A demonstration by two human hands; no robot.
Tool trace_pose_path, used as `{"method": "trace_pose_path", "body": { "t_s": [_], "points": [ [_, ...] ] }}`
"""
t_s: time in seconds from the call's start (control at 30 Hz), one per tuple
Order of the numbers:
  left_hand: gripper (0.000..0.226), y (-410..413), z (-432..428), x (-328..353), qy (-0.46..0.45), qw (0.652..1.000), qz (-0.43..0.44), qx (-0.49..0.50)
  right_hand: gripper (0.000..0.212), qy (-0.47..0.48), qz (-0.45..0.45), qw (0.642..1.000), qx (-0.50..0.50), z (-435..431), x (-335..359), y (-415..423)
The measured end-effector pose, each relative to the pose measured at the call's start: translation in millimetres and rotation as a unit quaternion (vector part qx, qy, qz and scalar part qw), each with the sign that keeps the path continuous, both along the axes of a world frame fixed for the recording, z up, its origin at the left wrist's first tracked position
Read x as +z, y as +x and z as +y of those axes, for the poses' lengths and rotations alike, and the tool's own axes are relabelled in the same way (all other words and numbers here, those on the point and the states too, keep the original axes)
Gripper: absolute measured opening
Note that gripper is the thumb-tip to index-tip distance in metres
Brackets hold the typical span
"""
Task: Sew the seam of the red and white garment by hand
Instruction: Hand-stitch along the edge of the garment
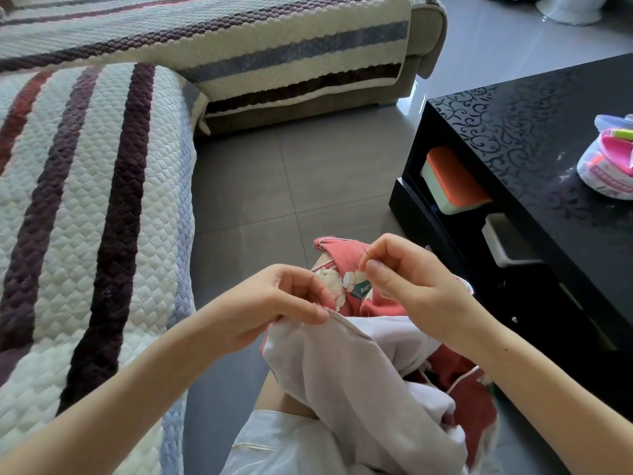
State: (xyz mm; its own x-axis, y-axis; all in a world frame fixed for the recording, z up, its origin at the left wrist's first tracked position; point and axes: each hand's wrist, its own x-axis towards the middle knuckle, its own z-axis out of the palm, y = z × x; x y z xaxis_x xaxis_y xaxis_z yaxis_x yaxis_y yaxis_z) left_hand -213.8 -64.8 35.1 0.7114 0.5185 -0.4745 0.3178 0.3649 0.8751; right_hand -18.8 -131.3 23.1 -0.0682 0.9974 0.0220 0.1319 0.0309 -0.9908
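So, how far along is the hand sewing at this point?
Mid-stitch, it seems. Done: the garment is gathered up and the needle is picked up. In hand: the left hand grips the piped edge while the right hand pinches the needle over the red floral part. Left: no finished stitches can be made out, so how much seam remains is unclear.

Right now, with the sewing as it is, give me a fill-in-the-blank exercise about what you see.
1. The right hand pinches a thin ____ above the garment.
2. The left hand grips the garment's piped edge, and the black table stands on the person's ____ side.
3. In the table's open shelf sits a box with an ____ lid.
Missing words: needle; right; orange.
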Motion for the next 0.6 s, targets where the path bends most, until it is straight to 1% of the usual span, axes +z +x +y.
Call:
{"method": "trace_pose_path", "body": {
  "t_s": [0.07, 0.17, 0.23, 0.3, 0.33, 0.37, 0.43, 0.47, 0.5, 0.53, 0.57, 0.6],
  "points": [
    [0.015, 0, 4, -1, 0.052, 0.998, 0.015, 0.008, 0.014, 0.010, 0.057, 0.998, -0.015, 0, 6, 2],
    [0.021, 2, 11, -2, 0.152, 0.985, 0.058, 0.058, 0.008, 0.003, 0.124, 0.991, -0.042, 4, 18, 9],
    [0.014, 3, 14, 2, 0.204, 0.972, 0.069, 0.094, 0.008, -0.002, 0.173, 0.984, -0.051, 7, 29, 12],
    [0.008, 4, 17, 4, 0.235, 0.964, 0.071, 0.105, 0.012, -0.010, 0.220, 0.974, -0.046, 9, 40, 13],
    [0.010, 5, 20, 4, 0.264, 0.957, 0.076, 0.090, 0.014, -0.013, 0.238, 0.970, -0.039, 9, 45, 14],
    [0.017, 5, 23, 2, 0.310, 0.944, 0.095, 0.053, 0.016, -0.015, 0.249, 0.968, -0.031, 9, 50, 14],
    [0.032, 8, 31, -5, 0.395, 0.902, 0.150, -0.087, 0.017, -0.013, 0.248, 0.968, -0.023, 8, 55, 13],
    [0.038, 11, 32, -11, 0.416, 0.880, 0.170, -0.155, 0.018, -0.011, 0.241, 0.970, -0.023, 8, 55, 13],
    [0.039, 15, 31, -18, 0.424, 0.866, 0.180, -0.193, 0.018, -0.009, 0.235, 0.972, -0.025, 7, 56, 12],
    [0.036, 18, 27, -24, 0.425, 0.867, 0.185, -0.184, 0.019, -0.008, 0.232, 0.972, -0.029, 6, 56, 11],
    [0.028, 23, 21, -27, 0.418, 0.881, 0.177, -0.131, 0.019, -0.008, 0.232, 0.972, -0.035, 5, 56, 10],
    [0.021, 29, 17, -27, 0.383, 0.908, 0.164, -0.049, 0.019, -0.007, 0.234, 0.971, -0.041, 5, 57, 10]
  ]
}}
